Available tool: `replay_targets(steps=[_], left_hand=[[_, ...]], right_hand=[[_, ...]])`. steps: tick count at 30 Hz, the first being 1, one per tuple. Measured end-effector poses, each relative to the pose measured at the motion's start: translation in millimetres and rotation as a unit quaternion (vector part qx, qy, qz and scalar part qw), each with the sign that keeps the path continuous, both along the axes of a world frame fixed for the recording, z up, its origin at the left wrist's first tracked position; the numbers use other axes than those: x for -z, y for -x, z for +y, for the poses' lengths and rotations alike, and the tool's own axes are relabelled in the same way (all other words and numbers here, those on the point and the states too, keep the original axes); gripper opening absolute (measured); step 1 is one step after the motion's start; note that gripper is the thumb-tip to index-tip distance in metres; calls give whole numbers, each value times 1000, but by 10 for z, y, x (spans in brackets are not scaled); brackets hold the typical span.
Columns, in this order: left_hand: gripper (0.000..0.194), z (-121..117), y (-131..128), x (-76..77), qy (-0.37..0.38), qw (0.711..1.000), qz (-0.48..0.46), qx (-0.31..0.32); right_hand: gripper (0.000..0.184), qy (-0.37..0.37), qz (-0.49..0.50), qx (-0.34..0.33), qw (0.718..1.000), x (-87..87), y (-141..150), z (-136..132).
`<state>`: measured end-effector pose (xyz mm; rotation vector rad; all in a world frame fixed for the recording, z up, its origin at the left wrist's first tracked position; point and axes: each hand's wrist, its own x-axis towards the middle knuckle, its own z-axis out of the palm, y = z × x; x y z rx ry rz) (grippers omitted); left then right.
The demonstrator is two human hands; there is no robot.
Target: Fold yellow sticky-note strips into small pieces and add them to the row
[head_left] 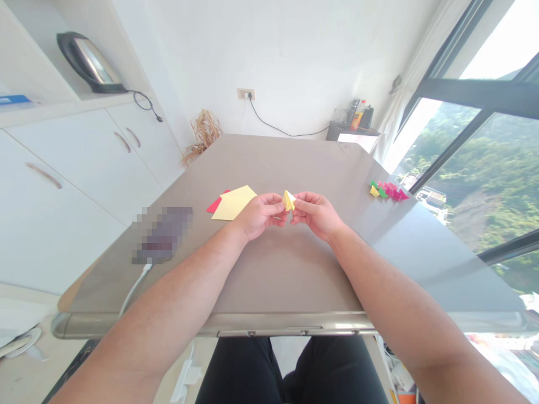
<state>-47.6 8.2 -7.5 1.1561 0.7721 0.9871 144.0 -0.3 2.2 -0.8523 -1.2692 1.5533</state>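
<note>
A small folded yellow paper with pleats and a pointed top is held up between my two hands, above the middle of the table. My left hand pinches its left edge between thumb and fingers. On the other side, my right hand grips the right edge in the same way. Just left of my left hand lie flat sheets: a pale yellow paper on top of a red paper, partly covered. Small folded paper pieces in pink, green and yellow sit together at the table's right side.
The grey-brown table spans the view before me. On its left lies a blurred-out dark device with a white cable. A kettle stands on the left shelf, and a window is at right.
</note>
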Motion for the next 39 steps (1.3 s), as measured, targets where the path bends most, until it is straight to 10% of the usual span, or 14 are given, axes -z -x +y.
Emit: replay_targets(steps=[7, 12, 39], left_hand=[[25, 19, -56, 6, 73, 991, -66, -94], [30, -26, -135, 1, 55, 989, -89, -101], [31, -34, -86, 29, -81, 993, 53, -69]], right_hand=[[21, -242, -194, 234, 921, 86, 115, -27], [9, -354, -258, 262, 860, 137, 165, -21], [10, -306, -273, 193, 892, 18, 70, -55]])
